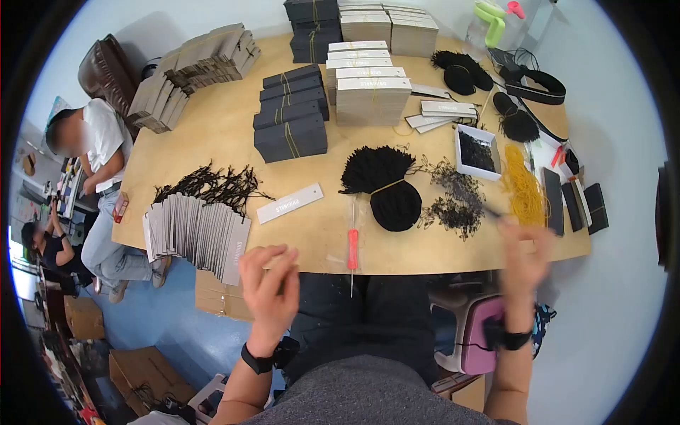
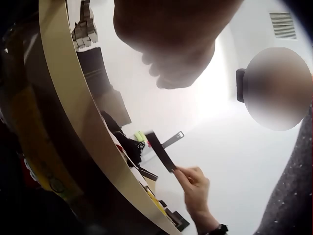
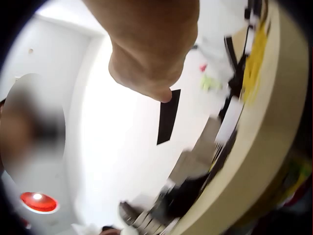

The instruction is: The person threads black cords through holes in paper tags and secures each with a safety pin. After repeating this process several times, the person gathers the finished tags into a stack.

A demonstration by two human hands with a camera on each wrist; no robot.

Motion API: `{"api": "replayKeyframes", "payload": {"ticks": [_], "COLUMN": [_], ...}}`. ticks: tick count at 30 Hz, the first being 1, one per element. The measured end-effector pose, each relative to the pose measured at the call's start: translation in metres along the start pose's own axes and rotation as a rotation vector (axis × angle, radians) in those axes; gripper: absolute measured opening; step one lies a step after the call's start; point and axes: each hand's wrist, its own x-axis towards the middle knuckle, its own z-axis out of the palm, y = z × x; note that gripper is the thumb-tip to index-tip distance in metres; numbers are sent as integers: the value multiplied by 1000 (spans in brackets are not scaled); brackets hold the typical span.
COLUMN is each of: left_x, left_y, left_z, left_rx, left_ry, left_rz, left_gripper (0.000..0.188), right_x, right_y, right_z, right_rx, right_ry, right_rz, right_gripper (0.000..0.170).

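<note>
My right hand (image 1: 525, 255) is raised over the table's front right part, blurred in the head view. Between its thumb and fingers it pinches a flat black card tag (image 2: 161, 151), which also shows below the fingers as a dark strip (image 3: 168, 117) in the right wrist view. At the table's front edge, my left hand (image 1: 271, 287) hovers with loosely bent fingers and holds nothing visible. Near it lie a fanned row of grey tags (image 1: 195, 230) and a single grey tag (image 1: 290, 203). A red-handled screwdriver (image 1: 353, 248) sits between the hands, its shaft past the edge.
A bundle of black cords (image 1: 395, 202) lies mid-table beside scattered black safety pins (image 1: 453, 202). A white box of pins (image 1: 477, 152) and yellow strings (image 1: 524, 185) are to the right. Dark tag stacks (image 1: 290, 138) and pale ones (image 1: 373, 99) stand behind. Another person (image 1: 99, 170) is at left.
</note>
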Motion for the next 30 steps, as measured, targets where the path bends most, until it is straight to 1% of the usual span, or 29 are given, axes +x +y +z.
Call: {"api": "replayKeyframes", "payload": {"ticks": [1,2,3,5,6,7,9,11,12,14,15,17,18,19,21,22,24,25,27,28,30], "left_x": [-1,-2,-1,4,2,-4,-13,-10,-9,-8,-7,-6,-6,-7,-9,-11,-10,-9,-5,-3,-3], "left_y": [5,6,8,9,-1,-13,-32,-33,-34,-34,-31,-21,-16,-11,-1,4,18,23,32,36,41], "left_z": [0,2,1,2,8,12,15,16,17,21,23,24,22,20,17,15,13,14,19,21,22], "left_rx": [-30,-82,-91,31,25,16,-15,11,25,34,27,20,20,-13,-42,-181,-427,-426,-573,-583,-587], "left_ry": [1,-19,-22,-165,-201,-204,-243,-210,-182,-141,-140,-85,-86,-75,-62,-107,-182,-181,-283,-297,-316], "left_rz": [109,173,175,240,206,208,84,58,39,27,25,-19,-19,-16,-17,-34,-83,-85,-91,-67,-73], "left_gripper": [37,38,38,36,32,32,29,26,25,22,22,22,22,23,23,24,24,24,25,26,24], "right_x": [-6,-13,-17,-28,-29,-29,-30,-30,-29,-21,-18,-15,-15,-16,-16,-16,-16,-16,-15,-16,-19], "right_y": [-34,-54,-81,-107,-112,-115,-113,-98,-93,-86,-85,-80,-77,-74,-71,-73,-78,-79,-78,-74,-68], "right_z": [26,45,64,95,106,116,122,111,106,99,99,102,107,109,112,111,109,110,114,116,121], "right_rx": [43,51,30,135,124,145,164,82,77,-48,-54,-48,-22,-21,74,77,87,88,98,97,142], "right_ry": [-134,-215,-246,-360,-362,-359,-358,-268,-279,-159,-162,-141,-157,-157,-191,-196,-143,-145,-159,-156,-160], "right_rz": [-233,-457,-608,-600,-598,-563,-530,-367,-370,-190,-193,-134,-110,-110,-89,-91,-86,-87,-48,-48,-5], "right_gripper": [10,11,17,23,23,22,20,21,21,19,19,20,17,17,17,17,15,15,14,14,13]}}
